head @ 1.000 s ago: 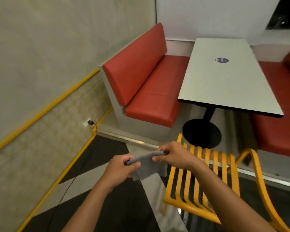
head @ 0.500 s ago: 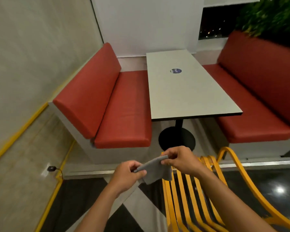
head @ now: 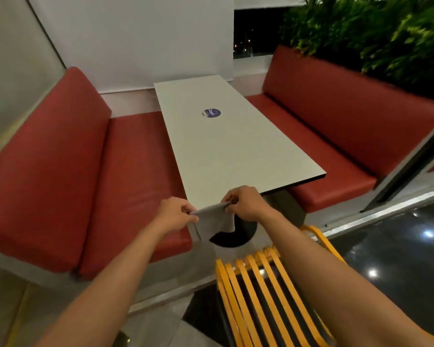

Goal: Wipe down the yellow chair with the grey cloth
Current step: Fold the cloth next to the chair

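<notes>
While both hands held the cloth (head: 214, 221) stretched between them, the view had swung right and upward over the preceding second, so that the table (head: 236, 146) came to the centre and the chair (head: 268, 291) dropped to the lower right of the frame. The left hand (head: 174, 215) pinched the cloth's left upper corner between thumb and fingers; the right hand (head: 246, 202) pinched the right upper corner in the same manner. The grip itself was unchanged from the earlier frames. The cloth hung as a flat panel below the two pinch points, in the air, in front of the table's near edge and above the table's black base (head: 236, 236). It touched neither the table nor the chair. The chair stood below and to the right of the hands, with its yellow slats partly hidden under the right forearm. The left bench (head: 60, 171) and the right bench (head: 336, 151) flanked the table. Judged from this arrangement, the cloth was being spread or refolded for use, and no wiping contact had yet been made. The next step probably called for lowering the cloth onto the slats.
</notes>
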{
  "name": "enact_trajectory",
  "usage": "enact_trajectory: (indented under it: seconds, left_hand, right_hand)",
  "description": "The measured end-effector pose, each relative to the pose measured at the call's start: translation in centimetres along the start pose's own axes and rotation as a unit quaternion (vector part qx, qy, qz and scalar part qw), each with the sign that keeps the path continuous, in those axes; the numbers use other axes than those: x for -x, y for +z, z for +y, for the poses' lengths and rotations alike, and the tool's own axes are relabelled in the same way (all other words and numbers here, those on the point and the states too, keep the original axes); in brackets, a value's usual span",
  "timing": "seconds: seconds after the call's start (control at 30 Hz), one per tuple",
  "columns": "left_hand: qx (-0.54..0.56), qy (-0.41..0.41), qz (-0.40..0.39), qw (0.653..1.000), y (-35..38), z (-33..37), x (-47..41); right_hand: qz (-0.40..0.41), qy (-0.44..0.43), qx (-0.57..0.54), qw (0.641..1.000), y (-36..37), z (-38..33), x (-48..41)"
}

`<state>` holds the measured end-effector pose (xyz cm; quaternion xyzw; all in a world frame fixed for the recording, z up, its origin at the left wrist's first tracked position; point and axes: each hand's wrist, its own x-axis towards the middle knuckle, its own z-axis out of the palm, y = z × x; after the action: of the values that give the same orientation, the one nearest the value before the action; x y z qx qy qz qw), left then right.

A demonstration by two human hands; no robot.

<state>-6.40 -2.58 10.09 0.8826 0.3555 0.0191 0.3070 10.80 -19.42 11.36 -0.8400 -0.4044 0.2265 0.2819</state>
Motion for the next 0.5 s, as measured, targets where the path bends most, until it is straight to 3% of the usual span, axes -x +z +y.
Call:
enact_trajectory:
  seconds: [0.13,0.23,0.4,0.5]
  left_hand:
    - [0.018,0.029,0.096,0.995,-3.1,0.2,-7.9]
    - [0.021,0.062,0.161,0.985,-1.5,-1.4,-12.0]
    - [-0.048,0.052,0.072,0.995,7.0,-5.9,-12.4]
    - [-0.075,0.083,0.048,0.993,10.3,-7.3,-11.0]
  right_hand:
    - [0.091,0.016,-0.02,0.995,-1.1,-2.2,-7.7]
    - [0.13,0.033,-0.016,0.991,0.3,-1.8,-11.5]
    - [-0.01,0.106,0.117,0.987,6.5,2.8,-11.8]
    - [-0.03,0.089,0.163,0.982,8.4,4.8,-10.4]
